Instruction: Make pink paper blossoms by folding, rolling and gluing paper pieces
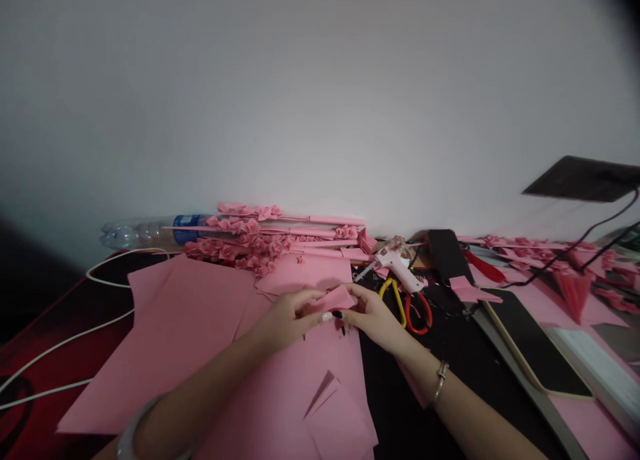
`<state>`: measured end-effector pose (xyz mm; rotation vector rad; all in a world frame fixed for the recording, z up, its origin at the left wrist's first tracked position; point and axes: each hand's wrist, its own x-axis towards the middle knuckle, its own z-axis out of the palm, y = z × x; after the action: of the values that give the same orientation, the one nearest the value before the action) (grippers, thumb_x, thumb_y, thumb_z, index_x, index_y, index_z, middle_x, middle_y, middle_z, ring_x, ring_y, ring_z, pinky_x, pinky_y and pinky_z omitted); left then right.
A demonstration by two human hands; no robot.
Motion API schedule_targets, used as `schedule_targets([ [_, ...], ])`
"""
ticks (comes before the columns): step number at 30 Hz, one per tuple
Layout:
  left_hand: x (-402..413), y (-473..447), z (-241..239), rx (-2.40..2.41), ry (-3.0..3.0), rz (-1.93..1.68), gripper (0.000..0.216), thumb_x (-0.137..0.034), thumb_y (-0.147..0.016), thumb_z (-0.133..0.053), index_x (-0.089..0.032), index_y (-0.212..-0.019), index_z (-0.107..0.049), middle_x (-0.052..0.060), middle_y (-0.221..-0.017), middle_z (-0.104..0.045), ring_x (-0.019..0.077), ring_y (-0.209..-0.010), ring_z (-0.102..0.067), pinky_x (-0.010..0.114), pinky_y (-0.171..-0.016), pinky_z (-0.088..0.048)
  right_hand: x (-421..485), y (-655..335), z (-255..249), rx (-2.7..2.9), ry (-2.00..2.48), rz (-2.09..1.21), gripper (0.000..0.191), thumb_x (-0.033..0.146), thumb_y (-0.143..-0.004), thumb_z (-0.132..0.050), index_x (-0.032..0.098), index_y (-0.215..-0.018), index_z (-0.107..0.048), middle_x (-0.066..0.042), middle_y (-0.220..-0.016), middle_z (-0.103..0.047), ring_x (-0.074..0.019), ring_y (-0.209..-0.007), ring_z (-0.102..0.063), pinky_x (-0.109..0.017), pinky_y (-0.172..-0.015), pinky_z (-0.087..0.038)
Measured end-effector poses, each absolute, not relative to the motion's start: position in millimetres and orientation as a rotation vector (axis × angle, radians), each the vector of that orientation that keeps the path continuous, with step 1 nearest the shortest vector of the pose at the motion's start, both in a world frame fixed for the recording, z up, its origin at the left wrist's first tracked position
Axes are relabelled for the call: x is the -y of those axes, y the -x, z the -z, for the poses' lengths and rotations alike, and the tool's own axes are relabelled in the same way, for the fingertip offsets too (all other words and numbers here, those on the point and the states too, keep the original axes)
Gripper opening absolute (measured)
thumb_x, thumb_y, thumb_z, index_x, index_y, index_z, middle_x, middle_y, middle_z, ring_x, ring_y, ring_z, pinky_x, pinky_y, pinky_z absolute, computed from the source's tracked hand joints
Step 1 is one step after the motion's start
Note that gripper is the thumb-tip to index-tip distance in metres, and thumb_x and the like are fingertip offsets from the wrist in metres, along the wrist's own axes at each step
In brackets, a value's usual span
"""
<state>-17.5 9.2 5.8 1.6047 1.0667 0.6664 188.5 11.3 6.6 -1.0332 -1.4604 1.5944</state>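
Both my hands meet over the pink sheets near the middle of the table. My left hand (287, 319) and my right hand (373, 315) pinch a small folded piece of pink paper (336, 299) between them, fingers closed on its edges. Large pink paper sheets (170, 340) lie under and to the left of my hands. A folded pink piece (333, 397) rests near my forearms.
Pink paper flowers and rolled stems (260, 237) lie along the wall with a plastic bottle (150, 232). A glue gun (400, 263) and scissors (413, 307) sit right of my hands. A phone (537, 343), black cables (580, 247) and a white cable (65, 343) also lie there.
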Motion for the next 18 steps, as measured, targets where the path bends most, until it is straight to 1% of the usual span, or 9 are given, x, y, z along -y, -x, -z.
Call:
schedule_targets([
  [1, -9.1, 17.9, -6.3, -1.046, -1.598, -0.662, 0.034, -0.046, -0.087, -0.056, -0.017, -0.102, -0.066, -0.001, -0.074, -0.06, 0.0125, -0.059, -0.051, 0.023, -0.054, -0.039, -11.7, -189.1, -5.6, 1.476, 1.047, -1.573, 0.033, 0.035, -0.076, -0.077, 0.014, -0.097, -0.063, 0.001, -0.063, -0.066, -0.0085, -0.046, -0.055, -0.021, -0.047, -0.044],
  [3, -8.8, 18.8, -8.2, -1.02, -1.606, -0.654, 0.035, -0.046, -0.092, -0.046, -0.017, -0.082, -0.062, -0.002, -0.062, -0.056, 0.0123, -0.055, -0.05, 0.024, -0.054, -0.039, -12.4, -190.7, -2.6, 1.487, 1.067, -1.527, 0.029, 0.04, -0.08, -0.073, 0.013, -0.087, -0.065, 0.001, -0.056, -0.065, -0.0087, -0.043, -0.054, -0.021, -0.047, -0.042],
  [4, -8.7, 19.2, -9.2, -1.014, -1.619, -0.651, 0.038, -0.045, -0.093, -0.042, -0.017, -0.073, -0.058, -0.002, -0.059, -0.054, 0.0125, -0.055, -0.049, 0.024, -0.055, -0.038, -12.7, -191.4, -0.8, 1.472, 1.076, -1.504, 0.03, 0.043, -0.081, -0.071, 0.013, -0.081, -0.065, 0.001, -0.053, -0.063, -0.0085, -0.042, -0.052, -0.02, -0.046, -0.041],
  [6, -8.9, 19.7, -10.3, -1.025, -1.626, -0.652, 0.04, -0.044, -0.093, -0.041, -0.019, -0.063, -0.048, -0.003, -0.058, -0.049, 0.0126, -0.056, -0.046, 0.024, -0.055, -0.036, -13.0, -192.5, 2.0, 1.421, 1.093, -1.47, 0.035, 0.047, -0.082, -0.069, 0.015, -0.069, -0.061, 0.002, -0.048, -0.06, -0.0082, -0.04, -0.05, -0.02, -0.044, -0.038],
  [8, -9.3, 19.8, -10.0, -1.047, -1.634, -0.644, 0.04, -0.044, -0.091, -0.043, -0.02, -0.059, -0.039, -0.005, -0.056, -0.038, 0.012, -0.055, -0.04, 0.024, -0.053, -0.031, -12.8, -192.6, 2.7, 1.382, 1.105, -1.458, 0.038, 0.049, -0.081, -0.069, 0.015, -0.066, -0.06, 0.003, -0.048, -0.058, -0.0085, -0.039, -0.048, -0.02, -0.042, -0.037],
  [10, -9.8, 19.3, -9.4, -1.041, -1.625, -0.633, 0.04, -0.044, -0.09, -0.045, -0.021, -0.059, -0.036, -0.006, -0.057, -0.032, 0.0117, -0.055, -0.036, 0.024, -0.053, -0.03, -12.3, -191.7, 1.5, 1.386, 1.105, -1.467, 0.037, 0.049, -0.079, -0.071, 0.015, -0.07, -0.063, 0.003, -0.05, -0.058, -0.0087, -0.04, -0.048, -0.021, -0.043, -0.038],
  [13, -10.3, 18.2, -10.3, -0.983, -1.53, -0.651, 0.035, -0.047, -0.089, -0.047, -0.02, -0.066, -0.046, -0.004, -0.062, -0.042, 0.0136, -0.061, -0.044, 0.025, -0.059, -0.038, -11.7, -189.4, -1.6, 1.451, 1.097, -1.497, 0.037, 0.049, -0.073, -0.077, 0.014, -0.078, -0.067, 0.002, -0.057, -0.06, -0.0084, -0.044, -0.048, -0.022, -0.045, -0.04],
  [15, -11.0, 17.7, -11.4, -0.955, -1.464, -0.673, 0.035, -0.047, -0.087, -0.047, -0.019, -0.067, -0.048, -0.002, -0.064, -0.046, 0.015, -0.064, -0.048, 0.027, -0.062, -0.041, -11.6, -188.2, -2.7, 1.491, 1.103, -1.491, 0.039, 0.051, -0.072, -0.076, 0.014, -0.079, -0.068, 0.002, -0.058, -0.059, -0.0082, -0.046, -0.045, -0.022, -0.046, -0.038],
  [18, -12.6, 18.0, -10.7, -0.976, -1.471, -0.665, 0.036, -0.045, -0.086, -0.048, -0.02, -0.061, -0.044, -0.004, -0.059, -0.04, 0.0138, -0.059, -0.044, 0.026, -0.059, -0.038, -12.0, -188.2, -2.8, 1.533, 1.114, -1.417, 0.04, 0.053, -0.076, -0.071, 0.014, -0.077, -0.067, 0.003, -0.057, -0.053, -0.0081, -0.048, -0.041, -0.022, -0.046, -0.034],
])
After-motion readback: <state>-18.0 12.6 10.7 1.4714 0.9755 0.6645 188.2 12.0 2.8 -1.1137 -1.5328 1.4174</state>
